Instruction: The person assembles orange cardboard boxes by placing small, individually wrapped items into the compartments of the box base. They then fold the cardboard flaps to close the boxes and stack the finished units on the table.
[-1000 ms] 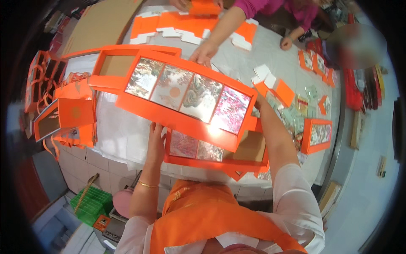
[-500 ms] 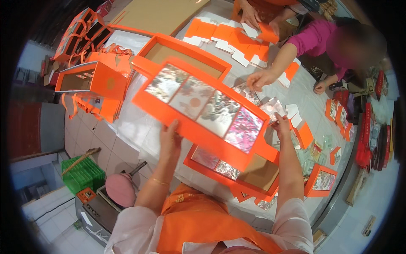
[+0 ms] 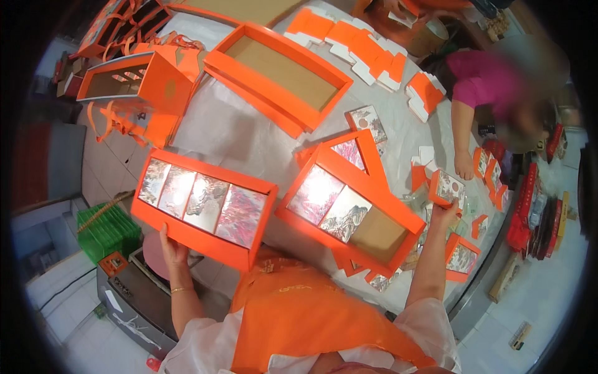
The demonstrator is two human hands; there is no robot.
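Pale table (image 3: 221, 134) mid-frame; frame left, stiff-looking tray (image 3: 212, 244), best held by walls (image 3: 260, 234), is gripped by curled left hand (image 3: 174, 247); frame right, box (image 3: 449, 185) by right hand (image 3: 444, 214).

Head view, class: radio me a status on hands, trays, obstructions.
Left hand holds four-panel tray, near side. Right hand holds small box. Part-filled tray lies between hands.

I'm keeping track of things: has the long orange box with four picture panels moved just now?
Yes, the long orange box has moved left, toward the green plastic basket.
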